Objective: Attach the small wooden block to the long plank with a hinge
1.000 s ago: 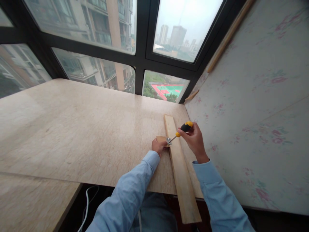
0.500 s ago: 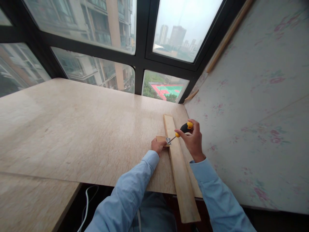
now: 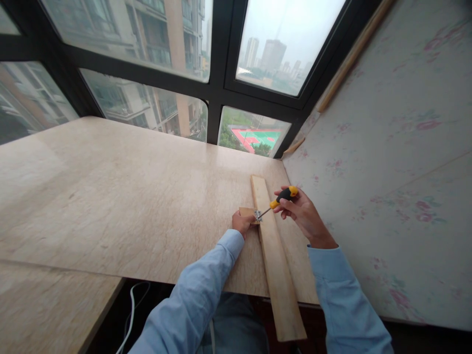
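A long wooden plank [image 3: 275, 255] lies on the marble table [image 3: 129, 196], its near end overhanging the front edge. A small wooden block [image 3: 246, 212] sits against the plank's left side, joined by a small metal bracket [image 3: 257, 215]. My left hand [image 3: 242, 223] is closed on the block, pressing it to the plank. My right hand [image 3: 302, 212] grips a screwdriver [image 3: 277, 200] with a yellow and black handle, whose tip rests on the bracket.
A wall with flowered paper [image 3: 387, 162] rises close on the right. Dark-framed windows [image 3: 217, 93] run along the far edge of the table. A white cable [image 3: 130, 314] hangs below the table's front edge at the left.
My right hand has turned on the screwdriver handle, wrist rolling outward to the right, while the tip stays on the bracket. My left hand and the plank have stayed put.
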Demonstrator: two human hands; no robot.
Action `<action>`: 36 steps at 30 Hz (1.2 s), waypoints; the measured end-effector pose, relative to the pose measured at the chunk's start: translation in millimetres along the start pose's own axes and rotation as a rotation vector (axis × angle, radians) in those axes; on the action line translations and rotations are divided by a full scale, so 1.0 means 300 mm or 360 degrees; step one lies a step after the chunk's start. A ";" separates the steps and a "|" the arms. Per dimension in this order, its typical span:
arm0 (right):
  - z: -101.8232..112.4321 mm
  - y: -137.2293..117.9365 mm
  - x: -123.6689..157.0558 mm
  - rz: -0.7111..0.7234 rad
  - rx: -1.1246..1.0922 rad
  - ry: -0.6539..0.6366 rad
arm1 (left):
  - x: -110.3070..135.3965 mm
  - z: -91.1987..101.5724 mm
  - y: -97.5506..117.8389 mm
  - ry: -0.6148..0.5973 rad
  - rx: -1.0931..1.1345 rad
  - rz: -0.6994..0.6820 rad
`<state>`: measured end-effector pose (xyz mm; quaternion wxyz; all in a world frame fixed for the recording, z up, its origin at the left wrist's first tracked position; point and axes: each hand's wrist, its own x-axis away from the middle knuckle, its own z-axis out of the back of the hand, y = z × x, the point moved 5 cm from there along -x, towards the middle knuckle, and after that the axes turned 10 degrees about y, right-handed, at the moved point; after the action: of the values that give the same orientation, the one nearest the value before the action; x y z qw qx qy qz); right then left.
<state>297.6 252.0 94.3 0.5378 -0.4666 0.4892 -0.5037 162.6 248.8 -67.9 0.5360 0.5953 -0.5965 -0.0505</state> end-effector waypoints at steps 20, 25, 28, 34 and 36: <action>0.006 0.015 -0.036 0.0630 0.0511 0.0532 | -0.018 0.006 -0.017 -0.0032 -0.0013 -0.0035; -0.059 0.031 -0.034 0.0350 -0.0188 0.0022 | -0.009 0.002 -0.008 -0.0045 -0.0003 -0.0024; -0.073 0.018 -0.030 0.0288 -0.0303 -0.0053 | -0.013 0.004 -0.009 -0.0036 -0.0013 -0.0040; -0.070 0.030 -0.041 0.0190 -0.0683 -0.0081 | -0.028 0.007 -0.021 -0.0024 -0.0004 -0.0034; -0.058 0.037 -0.039 0.0206 -0.0664 -0.0047 | -0.027 0.007 -0.021 -0.0030 0.0006 -0.0029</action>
<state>280.9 264.1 82.5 0.4680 -0.5427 0.6038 -0.3492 163.1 252.0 -77.7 0.5288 0.6011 -0.5962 -0.0598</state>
